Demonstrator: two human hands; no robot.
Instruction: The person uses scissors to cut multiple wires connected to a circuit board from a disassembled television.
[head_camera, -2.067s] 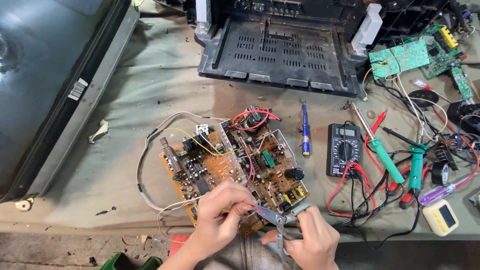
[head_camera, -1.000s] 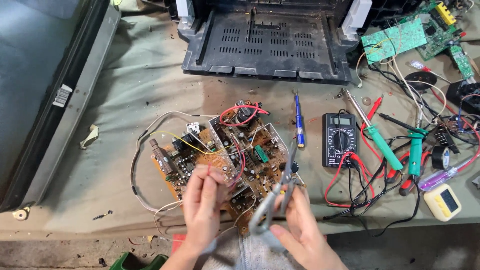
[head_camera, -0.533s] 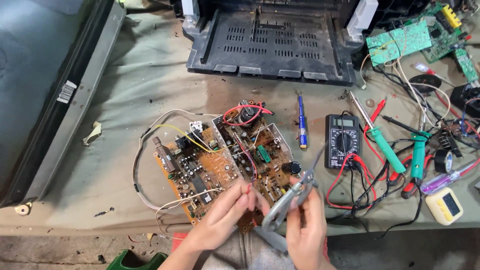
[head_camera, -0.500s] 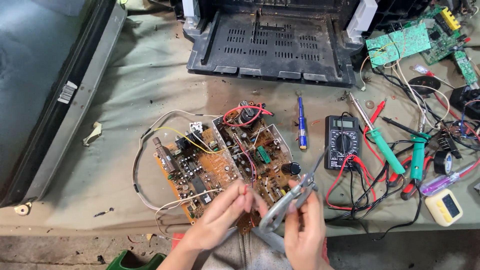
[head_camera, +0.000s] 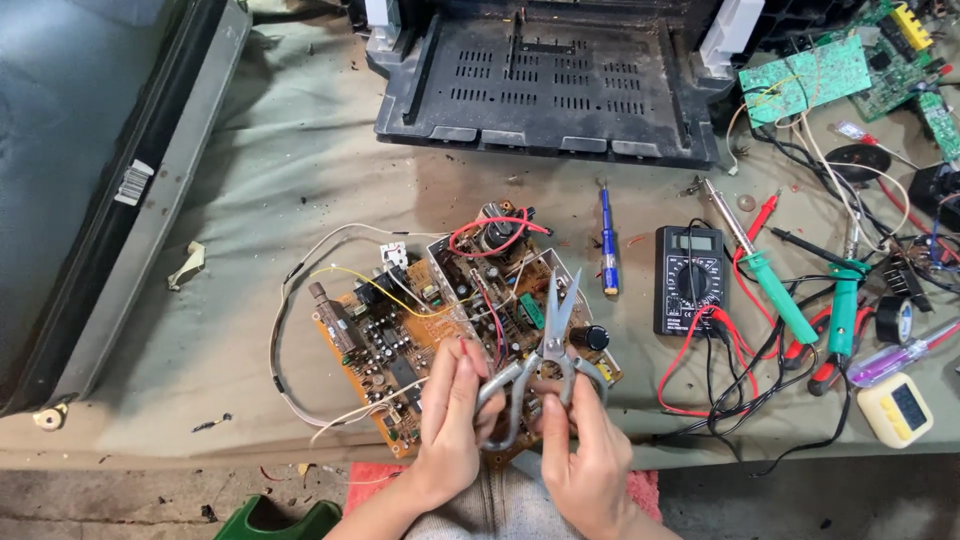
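An orange-brown circuit board crowded with parts and red, yellow and white wires lies on the cloth-covered bench in front of me. Metal scissors are held upright over its near right corner, blades slightly apart and pointing away from me. My right hand grips the right handle loop. My left hand has its fingertips closed on the left handle loop, next to a thin red wire of the board.
A black plastic casing stands at the back, a grey television set at the left. Right of the board lie a blue screwdriver, a multimeter, a green-handled soldering iron, tangled leads and green boards.
The scissors swung from lying low between my hands to standing upright over the board. My left hand left the board and closed on the scissors' left handle.
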